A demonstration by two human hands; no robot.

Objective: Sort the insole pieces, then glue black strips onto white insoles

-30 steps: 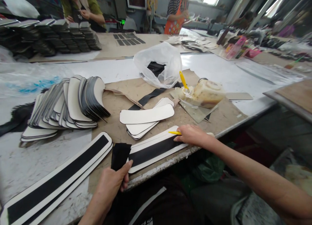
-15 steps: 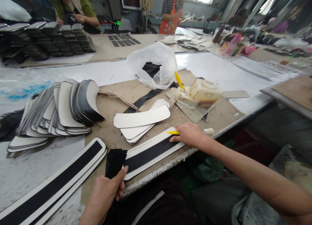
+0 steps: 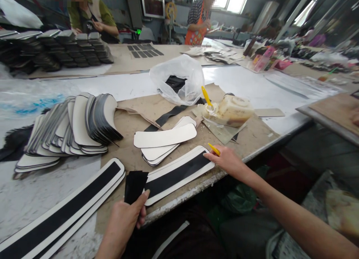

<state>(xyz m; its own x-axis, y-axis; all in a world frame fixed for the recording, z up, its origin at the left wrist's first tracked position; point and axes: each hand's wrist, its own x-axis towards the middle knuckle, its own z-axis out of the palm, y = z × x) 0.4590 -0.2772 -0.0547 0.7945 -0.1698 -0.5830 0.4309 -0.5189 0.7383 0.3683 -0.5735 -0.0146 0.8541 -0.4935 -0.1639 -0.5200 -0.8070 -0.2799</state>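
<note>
My left hand (image 3: 125,219) is closed on the near end of a black strip (image 3: 134,185) at the table's front edge. That strip runs along a long white piece (image 3: 179,173) lying on brown paper (image 3: 131,158). My right hand (image 3: 227,160) grips a thin yellow tool (image 3: 213,149) just off the right end of that white piece. A small pile of blank white pieces (image 3: 164,139) lies just behind it. A second long white piece with a black strip (image 3: 64,208) lies to the left.
A fanned heap of white and black pieces (image 3: 75,124) sits at the left. Behind are a clear plastic bag (image 3: 179,77) and a glue tub (image 3: 234,110) with a yellow-handled brush (image 3: 206,96). Dark stacks (image 3: 56,49) line the far table, where two people stand.
My right hand has lifted off the strip's right end and drawn back slightly right, its yellow tool now pointing up-left. My left hand keeps its hold on the black strip.
</note>
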